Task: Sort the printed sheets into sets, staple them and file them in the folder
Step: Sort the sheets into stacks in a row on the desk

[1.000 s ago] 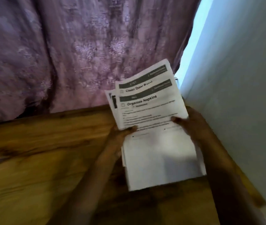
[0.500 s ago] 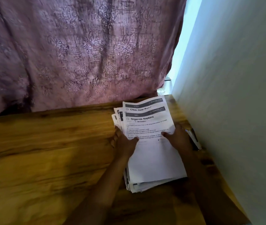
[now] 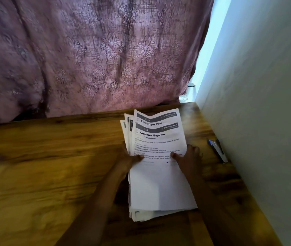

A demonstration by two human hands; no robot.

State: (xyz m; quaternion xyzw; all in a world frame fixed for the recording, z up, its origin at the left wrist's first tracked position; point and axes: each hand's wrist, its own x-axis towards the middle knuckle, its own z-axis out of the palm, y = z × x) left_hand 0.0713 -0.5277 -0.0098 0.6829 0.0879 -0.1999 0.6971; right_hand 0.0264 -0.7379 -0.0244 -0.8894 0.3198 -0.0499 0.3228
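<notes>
I am clamping both hands, left hand [image 3: 129, 159] and right hand [image 3: 188, 157], on the sheets [image 3: 159, 183], squaring them; stapler [image 3: 218, 150] lying right of the sheets for reach.

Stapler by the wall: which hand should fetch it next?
Right, probably. The stapler lies just beyond the right hand; the left hand sits across the paper stack.

The stack of sheets [image 3: 159, 183] lies on the table [image 3: 52, 166] between the left hand [image 3: 129, 159] and the right hand [image 3: 188, 156], both thumbs on its top page. A stapler [image 3: 218, 150] lies right of the right hand, against the wall [image 3: 265, 121]. A curtain [image 3: 88, 59] hangs beyond the hands, behind the table.
</notes>
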